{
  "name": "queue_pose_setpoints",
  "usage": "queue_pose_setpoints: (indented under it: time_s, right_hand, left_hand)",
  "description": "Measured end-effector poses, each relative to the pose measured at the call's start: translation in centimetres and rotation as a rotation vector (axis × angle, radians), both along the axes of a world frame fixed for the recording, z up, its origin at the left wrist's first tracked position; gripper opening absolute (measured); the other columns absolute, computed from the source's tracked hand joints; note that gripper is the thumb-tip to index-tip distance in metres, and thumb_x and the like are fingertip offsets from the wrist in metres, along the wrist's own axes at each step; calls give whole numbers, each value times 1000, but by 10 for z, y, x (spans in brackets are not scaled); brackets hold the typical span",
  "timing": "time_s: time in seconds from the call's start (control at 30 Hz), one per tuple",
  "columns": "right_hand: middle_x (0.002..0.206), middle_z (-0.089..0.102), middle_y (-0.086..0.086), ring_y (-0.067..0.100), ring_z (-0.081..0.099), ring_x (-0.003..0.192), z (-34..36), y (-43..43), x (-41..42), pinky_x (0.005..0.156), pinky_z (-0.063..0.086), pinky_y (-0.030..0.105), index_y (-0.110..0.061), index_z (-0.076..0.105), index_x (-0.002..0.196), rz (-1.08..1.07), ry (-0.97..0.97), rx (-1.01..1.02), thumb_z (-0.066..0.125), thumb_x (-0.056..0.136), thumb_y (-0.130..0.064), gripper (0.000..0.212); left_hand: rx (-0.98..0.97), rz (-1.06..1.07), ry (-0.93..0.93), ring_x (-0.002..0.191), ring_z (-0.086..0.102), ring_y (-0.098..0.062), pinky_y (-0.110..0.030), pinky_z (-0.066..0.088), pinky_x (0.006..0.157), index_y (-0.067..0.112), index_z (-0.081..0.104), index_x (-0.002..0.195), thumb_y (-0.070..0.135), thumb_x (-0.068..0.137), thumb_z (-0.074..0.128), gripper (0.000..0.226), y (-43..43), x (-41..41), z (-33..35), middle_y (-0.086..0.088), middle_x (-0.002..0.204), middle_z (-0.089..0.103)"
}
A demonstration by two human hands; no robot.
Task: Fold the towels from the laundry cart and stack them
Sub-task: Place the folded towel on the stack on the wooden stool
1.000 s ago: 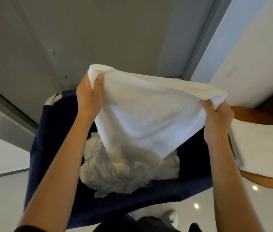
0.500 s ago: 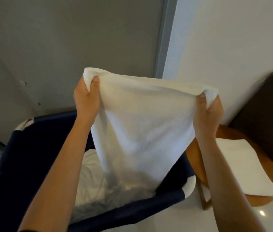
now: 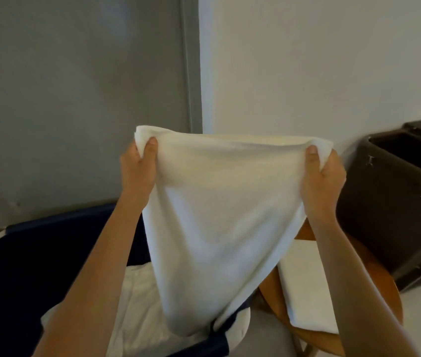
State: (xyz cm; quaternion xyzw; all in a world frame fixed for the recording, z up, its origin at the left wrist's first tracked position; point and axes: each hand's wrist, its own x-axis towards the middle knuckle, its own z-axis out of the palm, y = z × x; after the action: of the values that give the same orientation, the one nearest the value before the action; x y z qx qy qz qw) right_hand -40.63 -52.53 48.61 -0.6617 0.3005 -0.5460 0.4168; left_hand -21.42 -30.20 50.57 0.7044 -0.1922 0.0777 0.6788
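The towel (image 3: 219,215) has swung right since a moment ago, off the heap and toward the counter (image 3: 377,276) — I hold it up by both top corners.
My left hand (image 3: 137,173) and right hand (image 3: 322,181) each pinch a corner, thumbs on the near side, fingers (image 3: 331,163) closed on bunched cloth, so the white towel hangs spread in the air before me. It narrows to a rounded lower end over the right rim of the navy laundry cart (image 3: 49,253), where crumpled towels (image 3: 137,305) lie. Just right of the cart stands the round wooden counter with a folded towel (image 3: 304,287) flat on it — my right forearm hides part of both. Beyond it a dark brown bin (image 3: 389,215) sits by the white wall (image 3: 307,60); a grey door (image 3: 75,86) fills the left.
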Motion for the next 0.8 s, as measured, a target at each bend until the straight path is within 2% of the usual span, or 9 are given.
queue_pose_setpoints:
  time_s: [0.1, 0.17, 0.23, 0.33, 0.43, 0.53, 0.6, 0.67, 0.8]
  right_hand:
    - [93, 60, -4, 7, 56, 85, 6, -38, -8, 82, 48, 24, -9, 59, 111, -20, -15, 7, 44, 99, -42, 38]
    - [102, 62, 2, 12, 59, 93, 11, -66, -14, 85, 50, 28, -10, 58, 115, -37, -25, 10, 44, 99, -44, 40]
    - [101, 62, 1, 11, 59, 92, 19, -98, -20, 85, 49, 25, -10, 58, 114, -48, -38, -4, 45, 99, -42, 38]
    - [84, 57, -7, -3, 53, 75, 34, -151, -23, 76, 45, 16, -10, 59, 101, -76, -58, -52, 47, 100, -37, 29]
    - [78, 54, -13, -12, 51, 66, 54, -209, -20, 66, 43, 7, -11, 59, 99, -105, -63, -90, 48, 99, -35, 27]
    - [82, 55, -9, -6, 52, 70, 78, -261, -19, 71, 44, 13, -13, 59, 101, -138, -97, -139, 48, 99, -34, 24]
    - [81, 54, -6, -3, 50, 70, 95, -292, -21, 72, 43, 19, -14, 57, 96, -167, -117, -177, 48, 99, -34, 22]
    - [75, 51, -10, -5, 47, 65, 108, -321, -23, 68, 41, 17, -14, 55, 90, -192, -127, -206, 48, 99, -35, 23]
    - [69, 45, -13, -2, 43, 62, 120, -370, -27, 64, 38, 18, -15, 50, 82, -208, -104, -238, 48, 98, -34, 25]
  left_hand:
    - [-20, -40, -1, 67, 49, -6, -18, 43, 61, 17, 56, 84, 28, 98, 51, 18, -43, -5, 5, 6, 74, 52]
    - [-38, -61, 7, 67, 49, -6, -19, 43, 60, 20, 55, 80, 28, 98, 52, 20, -76, -6, 9, 6, 75, 52]
    - [-55, -78, -5, 66, 50, -5, -15, 43, 57, 22, 54, 77, 27, 98, 52, 21, -113, -7, 14, 7, 75, 53]
    - [-95, -109, -37, 60, 52, 3, -8, 41, 52, 26, 55, 76, 23, 98, 53, 23, -172, -8, 28, 9, 74, 54]
    - [-121, -130, -67, 61, 54, 9, -8, 43, 55, 30, 57, 79, 23, 98, 52, 21, -230, -4, 49, 10, 77, 56]
    - [-131, -150, -114, 68, 55, 1, -15, 45, 60, 27, 61, 85, 25, 98, 53, 15, -283, 4, 72, 11, 79, 59]
    - [-139, -163, -147, 65, 53, 5, -11, 43, 58, 22, 62, 91, 24, 97, 53, 10, -317, 5, 86, 13, 79, 59]
    - [-148, -176, -163, 62, 52, 8, -9, 42, 57, 19, 61, 93, 23, 97, 55, 9, -345, 5, 96, 13, 78, 58]
    - [-149, -183, -169, 56, 50, 10, -10, 41, 55, 27, 59, 78, 22, 96, 57, 19, -389, 5, 103, 11, 74, 57]
